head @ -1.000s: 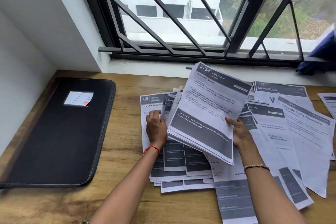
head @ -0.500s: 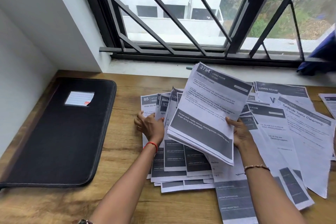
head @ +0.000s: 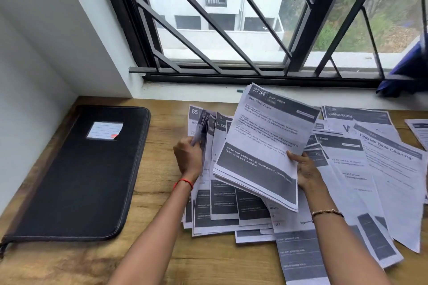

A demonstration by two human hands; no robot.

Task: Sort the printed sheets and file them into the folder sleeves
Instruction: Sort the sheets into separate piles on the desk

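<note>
- Gripping a stack (head: 266, 146) of sheets above the table (head: 69, 266), the right hand (head: 306, 169) curls round its right edge.
- Left hand (head: 188, 157) pinches a loose sheet (head: 201, 127) on the pile (head: 222, 206).
- Folder (head: 76, 173) lies closed at left, apart.

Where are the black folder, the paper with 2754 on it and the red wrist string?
black folder (head: 76, 180): head view, plain cover near its middle.
sheet 2754 (head: 266, 136): head view, middle of the printed page.
red wrist thread (head: 184, 181): head view, middle of the strand.
</note>
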